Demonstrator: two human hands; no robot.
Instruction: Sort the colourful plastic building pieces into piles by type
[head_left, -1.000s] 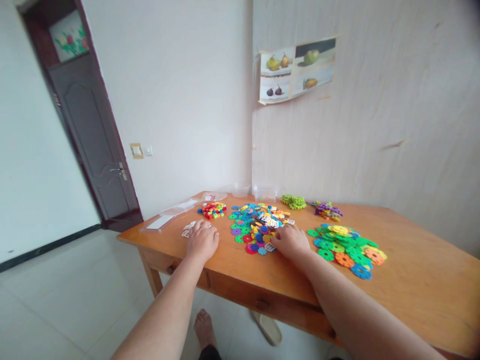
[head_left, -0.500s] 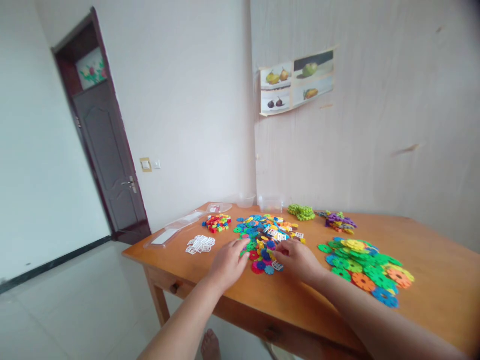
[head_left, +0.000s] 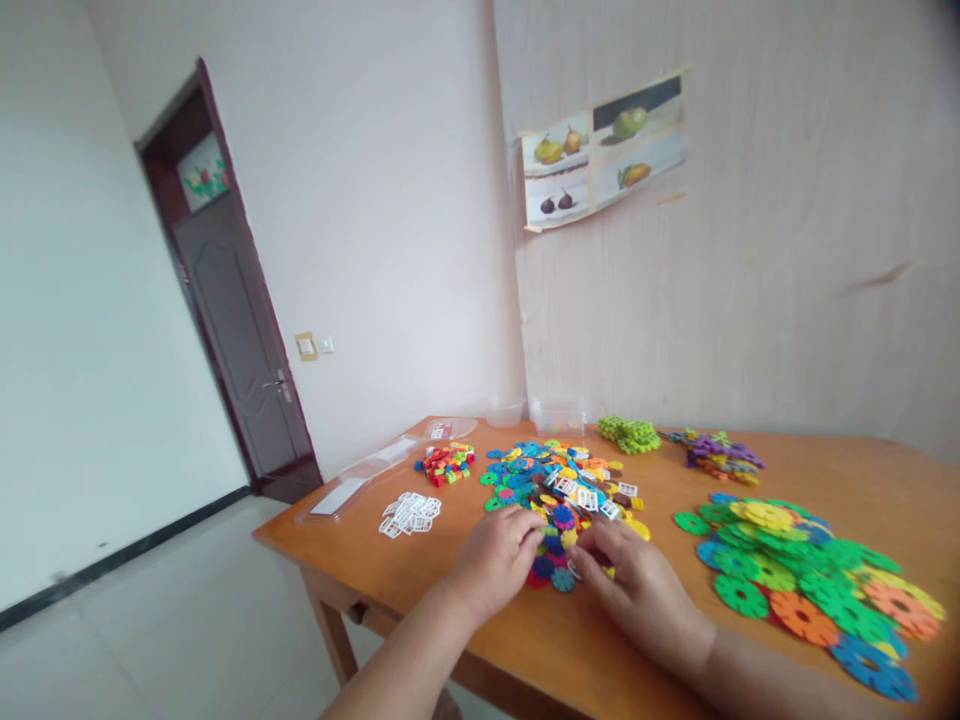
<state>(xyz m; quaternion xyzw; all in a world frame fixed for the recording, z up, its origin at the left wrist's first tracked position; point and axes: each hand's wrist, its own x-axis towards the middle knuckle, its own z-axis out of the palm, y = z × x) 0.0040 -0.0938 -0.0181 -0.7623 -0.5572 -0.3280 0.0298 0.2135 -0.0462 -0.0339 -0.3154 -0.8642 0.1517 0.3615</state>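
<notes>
A mixed heap of small colourful plastic pieces (head_left: 529,468) lies on the wooden table, with flower-shaped discs and white window-like pieces (head_left: 587,499) among them. At the heap's near left edge is my left hand (head_left: 499,552), its fingers pressed together and curled; whatever they hold is hidden. My right hand (head_left: 645,590) bends over the near right edge, thumb and forefinger drawn close together beside a yellow disc (head_left: 569,538). I cannot make out what is between them. Blue and purple discs (head_left: 561,578) lie between the hands, and a white piece shows partly under the right thumb.
White window pieces (head_left: 411,514) and red and yellow blocks (head_left: 445,464) form piles on the left. Large notched discs (head_left: 806,575) are heaped right. Green pieces (head_left: 628,434), purple pieces (head_left: 724,452) and clear plastic containers (head_left: 559,418) stand along the back of the table (head_left: 360,560).
The view has shifted, so the table's things appear lower and mostly farther right. My left hand has come closer to my right hand, across the heap's near edge.
</notes>
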